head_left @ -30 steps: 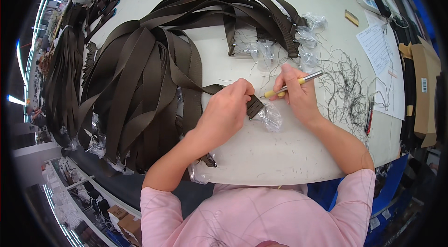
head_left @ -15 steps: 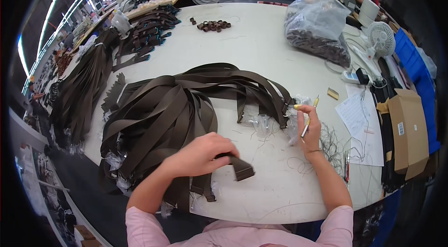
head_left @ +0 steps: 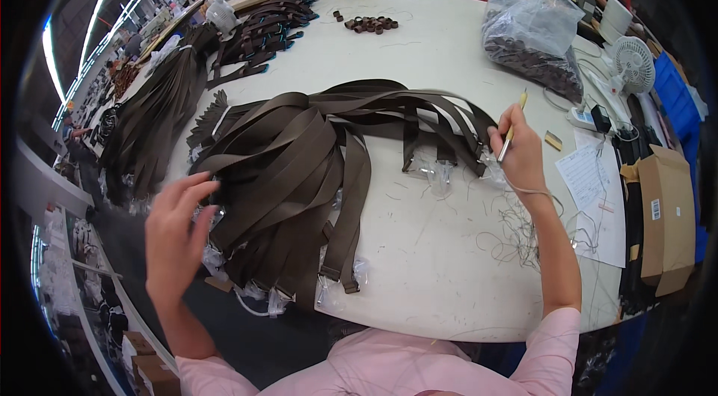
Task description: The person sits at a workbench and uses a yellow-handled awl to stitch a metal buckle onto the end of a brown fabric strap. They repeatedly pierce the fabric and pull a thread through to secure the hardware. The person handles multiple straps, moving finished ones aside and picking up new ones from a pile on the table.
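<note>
A big heap of dark brown webbing straps (head_left: 292, 149) lies over the table's near left part, with clear plastic wrapping on several strap ends. At its left edge my left hand (head_left: 178, 228) is open, fingers spread, with the fingertips beside the straps. My right hand (head_left: 523, 153) is closed round a slim yellow pen-like tool (head_left: 511, 130), held upright with its dark tip up. The fingers of that hand are close to the buckled strap ends (head_left: 477, 153) at the heap's right; whether they touch the webbing I cannot tell.
Loose threads (head_left: 512, 231) litter the table (head_left: 434, 269). Farther back are small brown loops (head_left: 372, 24) and a bag of brown pieces (head_left: 531, 41). At right stand a white fan (head_left: 633, 65), papers (head_left: 583, 175) and a cardboard box (head_left: 667, 220). Another strap bundle (head_left: 153, 115) hangs at left.
My left hand has let go of a strap end and moved left to the heap's edge. My right hand has risen slightly, still holding the tool. The view has shifted.
</note>
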Demonstrator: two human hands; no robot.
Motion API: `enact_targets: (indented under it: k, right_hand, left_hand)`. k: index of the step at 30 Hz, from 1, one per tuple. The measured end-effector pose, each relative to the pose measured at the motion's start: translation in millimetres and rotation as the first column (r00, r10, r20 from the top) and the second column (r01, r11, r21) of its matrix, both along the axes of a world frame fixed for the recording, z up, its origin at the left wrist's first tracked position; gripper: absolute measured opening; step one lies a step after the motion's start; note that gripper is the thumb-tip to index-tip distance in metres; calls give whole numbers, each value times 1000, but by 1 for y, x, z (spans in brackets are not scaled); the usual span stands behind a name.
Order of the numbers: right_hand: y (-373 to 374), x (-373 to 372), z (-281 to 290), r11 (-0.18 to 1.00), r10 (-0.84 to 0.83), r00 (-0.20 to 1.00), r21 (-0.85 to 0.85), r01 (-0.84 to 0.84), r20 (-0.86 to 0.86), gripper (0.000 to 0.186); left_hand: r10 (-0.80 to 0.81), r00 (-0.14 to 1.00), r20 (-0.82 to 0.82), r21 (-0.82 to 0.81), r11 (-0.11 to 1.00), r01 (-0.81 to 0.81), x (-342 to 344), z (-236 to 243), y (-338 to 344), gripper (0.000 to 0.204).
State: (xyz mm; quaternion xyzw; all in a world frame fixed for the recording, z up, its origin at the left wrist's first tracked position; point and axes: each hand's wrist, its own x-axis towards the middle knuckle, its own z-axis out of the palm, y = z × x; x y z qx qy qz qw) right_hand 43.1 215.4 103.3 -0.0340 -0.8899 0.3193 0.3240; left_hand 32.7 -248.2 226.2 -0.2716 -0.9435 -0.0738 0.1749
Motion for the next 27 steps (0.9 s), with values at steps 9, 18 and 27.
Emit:
enact_targets:
  k: [9, 18, 27]
  right_hand:
    - [-85, 95, -43, 764, 462, 877, 443, -468, 131, 21]
    - [-56, 129, -78, 925, 307, 940, 185, -332, 150, 27]
    - [-43, 96, -91, 920, 189, 954, 297, -255, 233, 27]
  left_hand:
    - [-709, 687, 161, 91, 703, 705, -10, -116, 163, 75]
    - [-742, 586, 326, 302, 669, 679, -18, -201, 168, 27]
    - [-678, 702, 217, 284, 732, 619, -28, -212, 200, 8]
